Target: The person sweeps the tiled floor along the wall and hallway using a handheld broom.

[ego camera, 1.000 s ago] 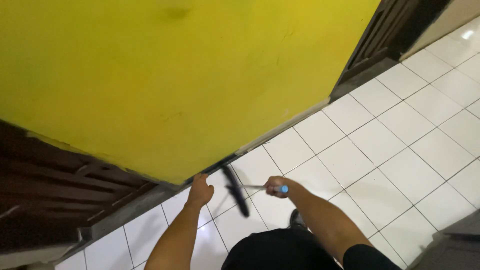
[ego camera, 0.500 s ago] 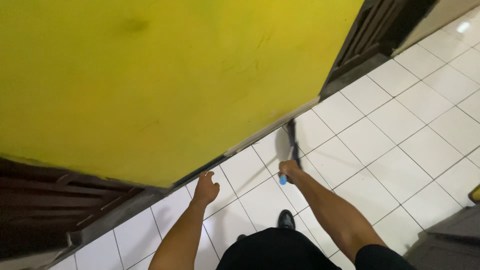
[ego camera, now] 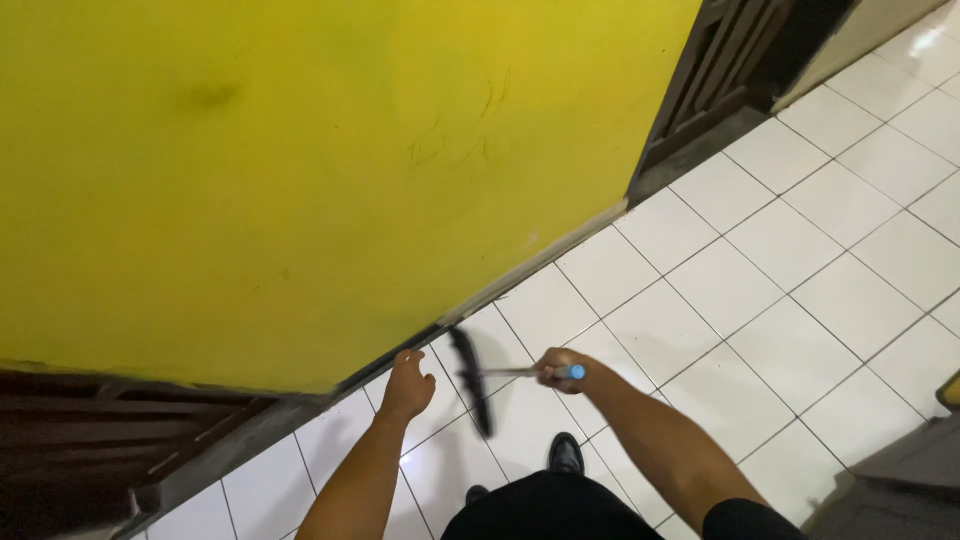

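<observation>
White tiled floor (ego camera: 780,330) carries a black shoe (ego camera: 565,455) beside the yellow wall (ego camera: 300,170).

right hand (ego camera: 558,368): closed around a thin blue-tipped handle of a small black brush (ego camera: 471,381), its blurred head low over the white tiled floor (ego camera: 760,300) | left hand (ego camera: 408,385): loose, fingers at the bottom edge of the yellow wall (ego camera: 300,170) | near: black shoe (ego camera: 565,453) | far right: dark wooden frame (ego camera: 720,80)

The right hand (ego camera: 558,368) has swung the dark brush (ego camera: 470,380) back from the wall's foot toward the left hand (ego camera: 407,385).
</observation>
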